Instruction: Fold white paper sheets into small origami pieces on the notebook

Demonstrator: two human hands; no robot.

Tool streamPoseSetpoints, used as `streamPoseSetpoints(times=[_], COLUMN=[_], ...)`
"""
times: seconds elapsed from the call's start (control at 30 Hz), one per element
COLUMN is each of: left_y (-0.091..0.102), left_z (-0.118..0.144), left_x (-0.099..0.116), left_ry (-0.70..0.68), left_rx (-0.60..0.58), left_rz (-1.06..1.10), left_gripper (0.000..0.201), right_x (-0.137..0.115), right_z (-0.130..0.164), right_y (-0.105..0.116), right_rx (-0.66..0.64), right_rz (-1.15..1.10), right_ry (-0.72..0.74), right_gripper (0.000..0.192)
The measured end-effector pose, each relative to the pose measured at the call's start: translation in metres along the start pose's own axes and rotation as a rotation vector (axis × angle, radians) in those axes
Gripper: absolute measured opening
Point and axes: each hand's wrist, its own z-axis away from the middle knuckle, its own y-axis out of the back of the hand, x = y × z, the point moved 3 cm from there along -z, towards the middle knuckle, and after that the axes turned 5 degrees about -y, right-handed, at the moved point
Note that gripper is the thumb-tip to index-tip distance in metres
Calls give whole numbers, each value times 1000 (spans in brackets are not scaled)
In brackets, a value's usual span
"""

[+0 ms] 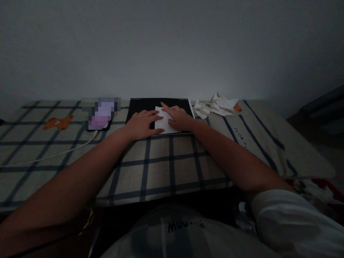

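Note:
A small white sheet of paper (160, 126) lies on a black board-like sheet (145, 103) with punched holes along its far edge. White page edges show at its right side. My left hand (142, 124) rests palm down, fingers spread, its fingertips on the left part of the paper. From the right, my right hand (180, 117) lies over the paper's right part, with the index finger stretched out toward the far side. Part of the paper is hidden beneath this hand. Both hands press down on the surface; neither grips anything that I can see.
A phone (100, 114) with a white charging cable (72, 149) lies to the left. Torn white paper scraps (216, 105) are heaped at the right. A checked cloth (158, 172) covers the table, which stands against a grey wall (172, 46).

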Motion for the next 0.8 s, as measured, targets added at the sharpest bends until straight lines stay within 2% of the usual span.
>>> streamPoseSetpoints(times=[0.1,0.23,0.6,0.8], left_y=[7,12,9,4], left_z=[-5,-13,-19,-19], left_x=[-2,-4,-11,-16], left_ry=[-15,-23,-41,-61], left_rx=[-41,-94,-91,-60], left_rz=[-7,3,50,75], left_gripper=[73,77,79,81], right_x=[-5,-6,9,2], right_z=[2,5,1,4], right_y=[4,6,-4,0], right_rx=[-31,-9,122,55], right_rz=[39,0,-143,-56], right_ry=[-20,-18,85,32], right_gripper=[92,91,98,83])
